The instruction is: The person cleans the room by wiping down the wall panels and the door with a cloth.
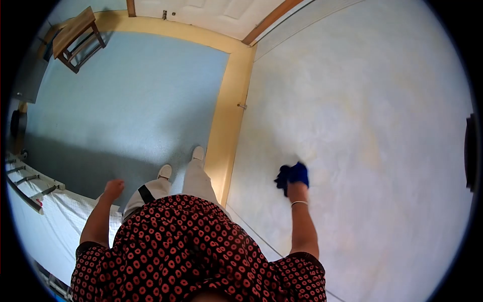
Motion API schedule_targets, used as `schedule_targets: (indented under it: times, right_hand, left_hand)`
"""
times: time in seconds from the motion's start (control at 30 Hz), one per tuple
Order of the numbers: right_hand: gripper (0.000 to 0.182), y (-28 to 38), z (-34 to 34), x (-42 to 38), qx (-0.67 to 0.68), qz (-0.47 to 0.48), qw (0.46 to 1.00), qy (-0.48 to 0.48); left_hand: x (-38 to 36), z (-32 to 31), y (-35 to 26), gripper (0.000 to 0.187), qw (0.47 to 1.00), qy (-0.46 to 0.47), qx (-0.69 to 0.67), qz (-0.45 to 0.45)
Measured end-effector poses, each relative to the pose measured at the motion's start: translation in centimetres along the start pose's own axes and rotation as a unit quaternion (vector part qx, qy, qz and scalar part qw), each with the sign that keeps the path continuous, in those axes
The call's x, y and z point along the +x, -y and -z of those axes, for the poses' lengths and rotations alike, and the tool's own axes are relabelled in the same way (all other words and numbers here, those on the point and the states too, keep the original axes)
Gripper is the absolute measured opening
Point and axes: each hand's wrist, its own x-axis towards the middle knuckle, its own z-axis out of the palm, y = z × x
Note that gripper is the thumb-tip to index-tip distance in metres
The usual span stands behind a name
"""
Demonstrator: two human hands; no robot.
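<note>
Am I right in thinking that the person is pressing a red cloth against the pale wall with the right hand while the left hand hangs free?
Not quite: the cloth is dark blue, not red, as the head view shows. The rest stands: the right hand presses it against the pale wall, and the left hand hangs free, holding nothing.

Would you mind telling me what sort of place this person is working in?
Most likely a room in a home. There is a pale wall with wooden trim, a white panelled door, blue floor and a small wooden stool. The right hand presses a blue cloth against the wall.
</note>
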Motion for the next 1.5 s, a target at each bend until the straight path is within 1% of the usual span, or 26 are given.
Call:
schedule_targets:
  times: [0.1, 0.13, 0.17, 0.23, 0.3, 0.37, 0.5, 0.57, 0.7, 0.77, 0.83, 0.87, 0.9, 0.93, 1.03, 1.1, 1.13, 1.23, 1.27, 1.3, 1.33, 1.37, 1.4, 1.43, 1.47, 1.5]
  right_hand:
    - [0.029, 0.7, -3.0, 0.9, -0.014, 0.117, 0.983, -0.139]
    - [0.026, 1.5, -1.4, 1.7, 0.015, 0.096, 0.989, -0.114]
    - [0.027, 1.7, 0.4, 2.7, 0.138, 0.046, 0.988, 0.06]
    - [0.024, -0.3, -5.2, 4.0, -0.039, 0.107, 0.99, -0.078]
    - [0.023, -2.4, -2.1, 7.8, -0.095, 0.16, 0.937, -0.297]
    - [0.023, -4.3, 4.6, 10.6, -0.081, 0.042, 0.996, -0.001]
    - [0.034, -11.8, 18.9, 15.2, -0.154, -0.131, 0.964, -0.172]
    - [0.021, -17.4, 26.6, 14.9, -0.251, -0.148, 0.912, -0.289]
    - [0.027, -24.1, 42.6, 7.4, -0.268, -0.304, 0.817, -0.411]
    - [0.031, -29.4, 45.5, 4.1, -0.333, -0.298, 0.714, -0.539]
    - [0.077, -23.0, 46.2, 1.4, -0.316, -0.38, 0.75, -0.44]
    - [0.034, -24.5, 44.9, 2.3, -0.423, -0.362, 0.704, -0.442]
    - [0.031, -22.7, 43.1, 2.9, -0.424, -0.355, 0.713, -0.432]
    - [0.028, -22.2, 40.4, 3.7, -0.433, -0.276, 0.716, -0.474]
    - [0.032, -18.0, 31.2, 6.3, -0.365, -0.218, 0.808, -0.408]
    - [0.033, -14.2, 24.0, 7.5, -0.304, -0.178, 0.879, -0.322]
    - [0.028, -11.6, 21.0, 7.4, -0.271, -0.182, 0.925, -0.194]
    - [0.016, -7.0, 8.7, 7.0, -0.121, -0.075, 0.986, -0.091]
    - [0.02, -4.1, 7.1, 5.6, -0.075, -0.065, 0.995, 0.012]
    - [0.028, -4.3, -1.1, 5.2, -0.143, 0.025, 0.979, -0.144]
    - [0.035, -1.0, -0.6, 3.5, -0.182, 0.031, 0.97, -0.158]
    - [0.037, 1.1, -0.2, 1.2, 0.0, 0.045, 0.998, -0.034]
    - [0.035, 1.2, -6.8, -0.6, -0.039, 0.078, 0.996, -0.033]
    - [0.032, 2.2, -9.5, -2.7, 0.033, 0.098, 0.994, -0.031]
    - [0.026, 4.6, -5.5, -5.1, 0.244, -0.053, 0.955, 0.158]
    - [0.02, 3.9, -12.3, -7.4, 0.215, 0.031, 0.972, 0.085]
  left_hand:
    - [0.5, -0.4, -2.4, 0.027, 0.998, -0.025, -0.021, 0.055]
    - [1.0, -0.6, -3.4, 0.027, 0.998, -0.03, -0.024, 0.057]
    - [1.7, -1.1, -4.3, 0.028, 0.997, -0.015, -0.035, 0.064]
    - [2.7, -0.9, -7.3, 0.029, 0.996, -0.003, -0.049, 0.071]
    - [4.2, 0.5, -12.9, 0.031, 0.997, 0.01, -0.08, 0.01]
    - [6.3, 0.8, -16.5, 0.031, 0.99, -0.003, -0.139, 0.011]
    - [9.8, 2.2, -21.0, 0.03, 0.985, -0.028, -0.147, -0.08]
    - [9.8, 4.1, -23.2, 0.029, 0.985, -0.01, -0.167, -0.05]
    - [9.5, 3.1, -21.1, 0.029, 0.983, -0.071, -0.159, -0.06]
    - [8.3, 1.5, -18.7, 0.028, 0.984, -0.089, -0.146, -0.053]
    - [6.5, 0.1, -15.6, 0.026, 0.994, -0.043, -0.094, -0.031]
    - [5.4, -0.8, -14.2, 0.025, 0.995, -0.038, -0.082, -0.031]
    - [4.0, -1.8, -12.5, 0.025, 0.997, -0.033, -0.069, -0.032]
    - [2.8, -3.1, -10.6, 0.025, 0.998, -0.02, -0.049, -0.026]
    - [-0.3, -5.4, -6.5, 0.026, 1.0, 0.006, -0.025, -0.009]
    - [-1.2, -5.2, -5.5, 0.026, 1.0, 0.016, -0.022, 0.007]
    - [-1.5, -4.8, -5.3, 0.026, 1.0, 0.01, -0.015, 0.011]
    - [-1.6, -2.2, -6.8, 0.026, 0.998, -0.013, -0.041, 0.034]
    - [-1.4, -1.2, -7.4, 0.026, 0.996, -0.027, -0.072, 0.046]
    - [-1.0, -0.5, -7.6, 0.026, 0.996, -0.028, -0.073, 0.052]
    - [-0.5, 0.0, -7.8, 0.026, 0.995, -0.042, -0.085, 0.038]
    - [-0.2, 0.4, -8.1, 0.026, 0.993, -0.056, -0.099, 0.023]
    - [0.0, 1.0, -8.7, 0.026, 0.993, -0.057, -0.1, 0.028]
    - [0.1, 1.7, -9.3, 0.026, 0.99, -0.061, -0.123, 0.035]
    - [-0.2, 2.1, -9.8, 0.026, 0.986, -0.065, -0.145, 0.041]
    - [-0.4, 2.5, -10.3, 0.026, 0.986, -0.065, -0.146, 0.048]
